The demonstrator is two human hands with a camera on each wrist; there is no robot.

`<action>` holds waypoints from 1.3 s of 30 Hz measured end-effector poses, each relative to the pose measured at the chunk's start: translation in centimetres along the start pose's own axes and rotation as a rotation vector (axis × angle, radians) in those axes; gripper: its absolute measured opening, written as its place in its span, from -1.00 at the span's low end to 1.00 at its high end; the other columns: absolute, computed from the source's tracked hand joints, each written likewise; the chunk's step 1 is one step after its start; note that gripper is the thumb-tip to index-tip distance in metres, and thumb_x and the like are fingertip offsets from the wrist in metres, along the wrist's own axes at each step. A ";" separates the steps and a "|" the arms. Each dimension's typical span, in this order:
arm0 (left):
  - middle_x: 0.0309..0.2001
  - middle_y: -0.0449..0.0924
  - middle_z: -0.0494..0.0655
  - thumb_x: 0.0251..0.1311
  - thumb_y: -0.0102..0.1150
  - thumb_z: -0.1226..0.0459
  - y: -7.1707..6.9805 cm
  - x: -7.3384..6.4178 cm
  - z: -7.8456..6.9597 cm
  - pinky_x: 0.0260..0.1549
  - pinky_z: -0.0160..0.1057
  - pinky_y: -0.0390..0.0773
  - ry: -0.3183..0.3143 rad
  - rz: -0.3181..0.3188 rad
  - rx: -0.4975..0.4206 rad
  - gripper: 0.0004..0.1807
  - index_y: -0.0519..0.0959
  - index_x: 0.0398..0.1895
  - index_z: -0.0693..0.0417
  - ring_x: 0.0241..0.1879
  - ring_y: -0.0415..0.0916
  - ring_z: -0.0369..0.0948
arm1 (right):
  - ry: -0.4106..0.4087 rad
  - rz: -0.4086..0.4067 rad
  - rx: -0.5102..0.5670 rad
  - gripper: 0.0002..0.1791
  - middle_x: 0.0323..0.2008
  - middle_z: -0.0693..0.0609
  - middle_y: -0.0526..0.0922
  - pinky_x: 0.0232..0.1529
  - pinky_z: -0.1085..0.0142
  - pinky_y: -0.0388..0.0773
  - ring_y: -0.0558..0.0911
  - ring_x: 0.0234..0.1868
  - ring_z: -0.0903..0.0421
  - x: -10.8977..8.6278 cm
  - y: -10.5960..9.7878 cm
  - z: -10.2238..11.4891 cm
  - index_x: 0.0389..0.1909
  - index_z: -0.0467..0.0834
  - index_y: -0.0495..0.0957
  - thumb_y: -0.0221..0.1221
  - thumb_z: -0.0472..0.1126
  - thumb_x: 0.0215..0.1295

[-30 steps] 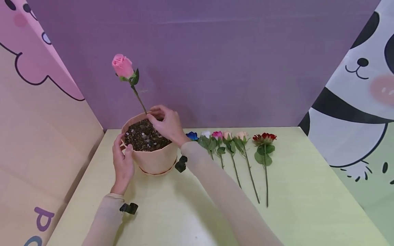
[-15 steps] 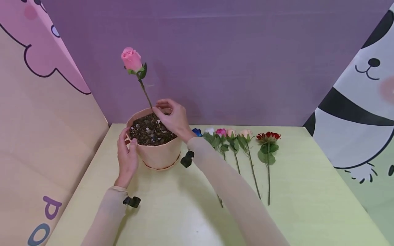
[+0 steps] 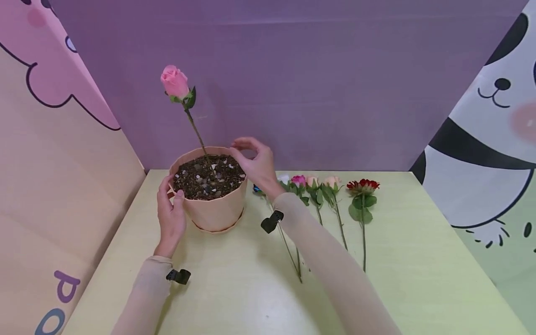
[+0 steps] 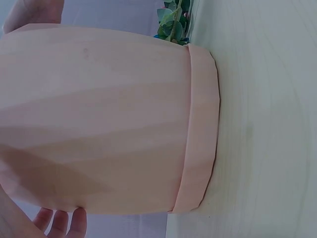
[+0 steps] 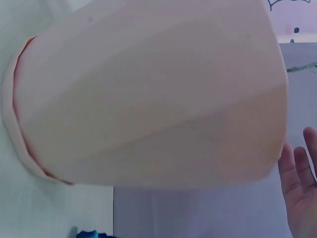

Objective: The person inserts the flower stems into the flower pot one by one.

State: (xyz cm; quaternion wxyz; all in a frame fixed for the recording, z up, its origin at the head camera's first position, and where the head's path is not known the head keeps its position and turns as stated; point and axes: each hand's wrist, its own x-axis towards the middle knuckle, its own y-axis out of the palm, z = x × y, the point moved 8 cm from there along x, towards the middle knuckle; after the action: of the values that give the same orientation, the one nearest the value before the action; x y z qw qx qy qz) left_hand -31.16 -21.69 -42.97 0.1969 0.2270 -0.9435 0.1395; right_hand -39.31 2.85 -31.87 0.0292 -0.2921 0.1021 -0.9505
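A pink rose (image 3: 175, 83) stands in the dark, pebbly soil (image 3: 205, 179) of a peach flower pot (image 3: 215, 211), its stem leaning left. My left hand (image 3: 171, 218) holds the pot's left side, thumb at the front near the rim; in the left wrist view its fingers (image 4: 59, 220) lie along the pot wall. At the pot's right rim is my right hand (image 3: 257, 163), fingers loosely bent and holding nothing. In the right wrist view the fingers (image 5: 297, 168) of that hand show beside the rim, with a bit of stem (image 5: 302, 67) above.
Right of the pot, several roses lie in a row on the pale table (image 3: 234, 288), among them a magenta rose (image 3: 298, 180) and a peach rose (image 3: 332, 181). A red flower (image 3: 363, 187) lies farther right. The purple backdrop (image 3: 310, 93) rises behind the table.
My right hand has let go of the rose's stem and moved right to the pot's rim. The rose stays standing in the soil. My left hand remains on the pot.
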 end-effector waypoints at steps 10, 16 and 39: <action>0.51 0.28 0.24 0.54 -0.13 0.28 0.0 0.0 0.0 0.30 0.19 0.27 0.013 -0.006 -0.006 -0.39 0.22 0.62 0.10 0.31 0.30 0.18 | 0.040 -0.013 0.025 -0.73 0.03 -0.03 0.81 -0.07 0.37 0.67 0.72 0.08 0.14 -1.8 -3.7 -1.1 0.09 -0.10 0.72 0.37 -0.15 0.43; 0.50 0.29 0.25 0.52 -0.14 0.29 0.2 -0.2 0.1 0.29 0.17 0.27 0.012 -0.005 -0.011 -0.38 0.22 0.62 0.11 0.29 0.31 0.18 | 0.085 -0.038 0.010 -0.73 0.03 -0.08 0.80 -0.17 0.38 0.71 0.72 0.04 0.10 -3.2 -6.6 -2.1 0.07 -0.17 0.72 0.36 -0.16 0.43; 0.53 0.26 0.26 0.55 -0.12 0.22 0.0 0.2 0.2 0.25 0.17 0.29 0.037 -0.004 -0.005 -0.39 0.23 0.61 0.11 0.30 0.31 0.20 | 0.277 -0.065 -0.159 -0.59 0.07 -0.19 0.76 -0.21 0.42 0.70 0.71 -0.14 0.29 -8.0 -14.7 -7.2 0.19 -0.19 0.67 0.28 -0.01 0.51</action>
State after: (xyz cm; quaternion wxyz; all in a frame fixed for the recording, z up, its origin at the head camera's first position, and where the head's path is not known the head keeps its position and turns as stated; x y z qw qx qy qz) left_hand -31.34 -21.81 -43.06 0.2152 0.2256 -0.9396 0.1411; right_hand -36.68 19.36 -38.96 -0.0393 -0.1627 0.1705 -0.9710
